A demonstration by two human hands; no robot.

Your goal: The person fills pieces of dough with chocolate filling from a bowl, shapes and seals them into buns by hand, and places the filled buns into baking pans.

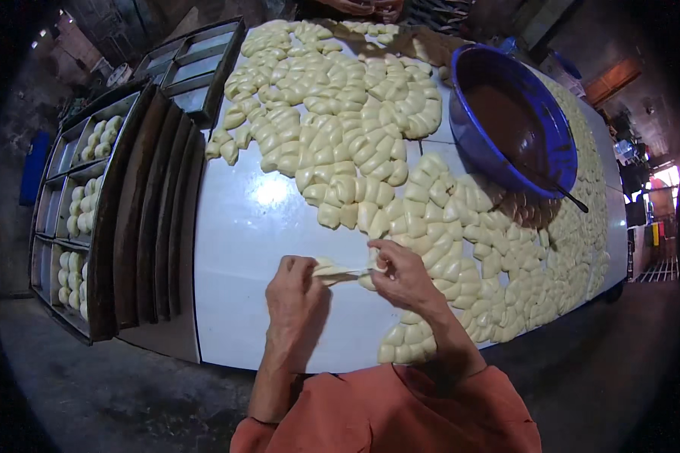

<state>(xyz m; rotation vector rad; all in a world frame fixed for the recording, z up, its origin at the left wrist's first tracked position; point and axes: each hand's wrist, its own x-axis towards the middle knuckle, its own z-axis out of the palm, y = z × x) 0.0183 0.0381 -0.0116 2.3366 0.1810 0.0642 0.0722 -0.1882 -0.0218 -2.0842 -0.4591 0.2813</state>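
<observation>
A small piece of pale dough [334, 271] is stretched thin between my two hands, above the white table. My left hand [291, 291] is closed on its left end. The other end is pinched by my right hand [402, 276], with the fingers curled round it. Many flattened pieces of dough [340, 143] lie packed side by side beyond my hands and to the right. A few of them touch or pass beneath my right hand and forearm. The fingertips of my left hand are partly hidden.
A blue basin [468, 124] of brown filling, with a spoon handle [574, 198] over its rim, stands on the white table [234, 302]. At left are stacked trays [147, 211], the front one holding dough balls [83, 204]. Another person's hands [366, 7] show at the far edge.
</observation>
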